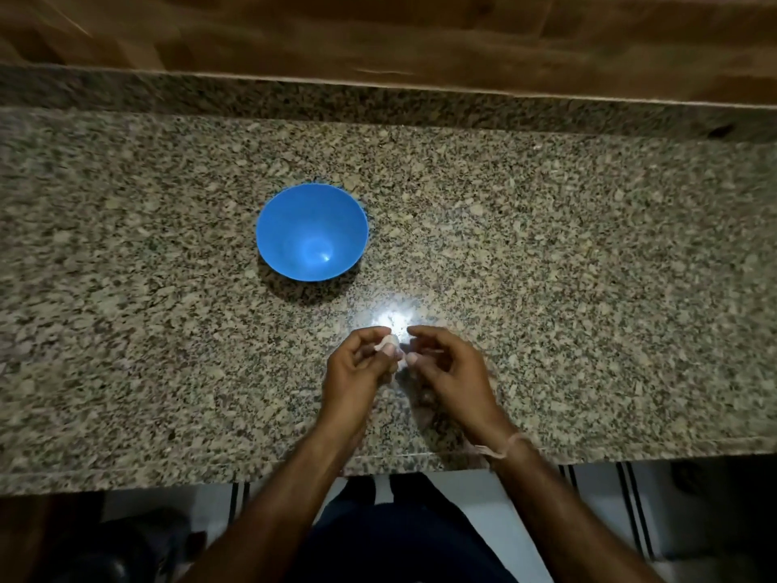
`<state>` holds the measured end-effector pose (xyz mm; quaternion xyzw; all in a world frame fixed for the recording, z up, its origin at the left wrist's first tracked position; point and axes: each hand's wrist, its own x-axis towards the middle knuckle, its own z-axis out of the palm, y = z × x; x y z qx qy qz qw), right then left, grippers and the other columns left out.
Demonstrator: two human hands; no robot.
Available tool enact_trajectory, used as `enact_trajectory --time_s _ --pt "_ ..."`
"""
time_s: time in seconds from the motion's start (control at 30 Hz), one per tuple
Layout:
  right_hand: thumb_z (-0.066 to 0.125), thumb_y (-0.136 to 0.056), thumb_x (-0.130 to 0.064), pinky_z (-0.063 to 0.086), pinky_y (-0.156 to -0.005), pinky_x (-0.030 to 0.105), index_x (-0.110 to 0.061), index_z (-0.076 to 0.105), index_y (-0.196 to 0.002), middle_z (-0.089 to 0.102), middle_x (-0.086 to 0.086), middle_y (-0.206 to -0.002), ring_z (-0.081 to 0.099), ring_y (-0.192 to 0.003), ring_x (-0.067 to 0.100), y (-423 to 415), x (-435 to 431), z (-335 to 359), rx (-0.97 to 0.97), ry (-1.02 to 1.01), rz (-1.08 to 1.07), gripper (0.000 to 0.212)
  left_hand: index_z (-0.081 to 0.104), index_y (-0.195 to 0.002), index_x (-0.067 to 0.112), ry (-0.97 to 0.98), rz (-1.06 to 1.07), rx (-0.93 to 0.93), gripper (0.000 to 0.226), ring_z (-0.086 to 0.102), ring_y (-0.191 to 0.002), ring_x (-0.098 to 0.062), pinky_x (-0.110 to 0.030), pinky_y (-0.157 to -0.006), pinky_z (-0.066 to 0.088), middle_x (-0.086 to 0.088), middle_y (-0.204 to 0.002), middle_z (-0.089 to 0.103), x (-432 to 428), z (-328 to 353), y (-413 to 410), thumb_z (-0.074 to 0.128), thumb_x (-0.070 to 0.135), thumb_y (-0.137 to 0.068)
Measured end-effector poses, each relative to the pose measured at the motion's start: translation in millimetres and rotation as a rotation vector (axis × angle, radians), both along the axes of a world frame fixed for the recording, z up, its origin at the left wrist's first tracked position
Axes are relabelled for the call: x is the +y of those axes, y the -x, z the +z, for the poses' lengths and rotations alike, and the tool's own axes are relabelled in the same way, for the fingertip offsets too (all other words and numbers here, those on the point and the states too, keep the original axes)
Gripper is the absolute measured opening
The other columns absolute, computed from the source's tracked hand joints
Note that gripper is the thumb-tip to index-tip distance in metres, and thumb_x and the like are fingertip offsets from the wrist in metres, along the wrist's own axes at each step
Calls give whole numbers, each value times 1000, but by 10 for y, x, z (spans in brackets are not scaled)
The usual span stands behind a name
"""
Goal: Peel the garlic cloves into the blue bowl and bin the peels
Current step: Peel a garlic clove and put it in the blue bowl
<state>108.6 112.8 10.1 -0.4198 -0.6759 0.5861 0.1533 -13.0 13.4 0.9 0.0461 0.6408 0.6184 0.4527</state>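
A blue bowl (312, 231) stands upright on the speckled granite counter (588, 288), and nothing shows inside it. Nearer to me, right of the bowl, my left hand (357, 363) pinches a pale garlic clove (389, 346) between thumb and fingertips above the counter. My right hand (452, 368) is just beside it, fingers curled, with the thumb and forefinger at the clove's right side, where a bit of whitish skin (402, 363) hangs. Whether the right fingers grip that skin is unclear.
A bright light spot (395, 318) glares on the counter just beyond my hands. A wooden wall (378, 31) runs along the back. The counter's front edge (210, 477) lies near my body, with dim floor below. No bin is in view.
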Motion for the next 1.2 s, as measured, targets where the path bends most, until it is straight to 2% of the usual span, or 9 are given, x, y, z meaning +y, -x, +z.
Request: enact_trajectory --time_s 0.07,0.17,0.3,0.43,0.57,0.7,0.93,1.1,1.2 --pt "74 -96 -11 60 -96 48 -18 74 -122 76 3 -116 73 -109 23 79 -16 183 140 155 -19 26 70 -114 15 -81 43 -80 20 73 -103 -31 -40 -84 59 -12 -109 77 28 150 2 72 12 -95" --pt "74 -96 -12 61 -93 42 -12 75 -118 76 5 -116 73 -108 27 155 41 364 244 211 -19 22 68 -115 10 -153 86 -119 28 72 -108 -31 -40 -89 58 -17 -115 75 88 379 6 75 18 -89" --pt "76 -94 -10 61 -89 35 -12 77 -114 73 4 -117 72 -107 24 153 206 496 275 155 -6 21 67 -114 10 -195 143 -201 27 72 -110 -25 -30 -87 59 -16 -115 75 211 580 -15 71 18 -88" --pt "77 -93 -8 60 -84 30 -10 76 -112 74 3 -112 72 -103 16 90 332 584 323 141 -6 19 65 -116 12 -211 162 -268 29 74 -105 -23 -31 -90 59 -14 -112 76 337 669 -84 70 18 -88" --pt "76 -93 -6 59 -85 30 -9 76 -111 72 5 -111 72 -105 21 47 457 612 361 85 36 19 66 -125 9 -286 214 -339 39 71 -100 -13 -22 -87 59 -10 -113 75 437 725 -155 66 15 -87" --pt "74 -94 -5 60 -90 34 -5 75 -115 73 9 -113 72 -110 23 12 567 654 405 119 57 21 68 -122 10 -292 249 -286 34 72 -102 -11 -22 -89 59 -8 -115 76 496 799 -229 64 13 -88" --pt "72 -94 -3 60 -93 35 -4 73 -119 77 9 -115 73 -112 25 -55 664 753 472 262 87 25 70 -113 6 -276 244 -20 27 69 -117 -28 -36 -98 56 -16 -116 73 609 925 -318 72 11 -87" --pt "72 -95 -4 59 -95 38 -5 74 -120 71 15 -120 71 -114 26 -76 697 784 488 258 78 25 71 -117 12 -262 240 -85 27 70 -112 -18 -25 -85 57 -9 -117 75 659 1000 -329 66 16 -91" --pt "70 -96 -4 59 -99 43 -7 73 -122 73 11 -122 70 -118 26 -85 701 811 503 225 107 26 73 -116 15 -243 212 -94 27 68 -117 -21 -32 -94 55 -9 -121 74 664 1039 -351 68 19 -90"
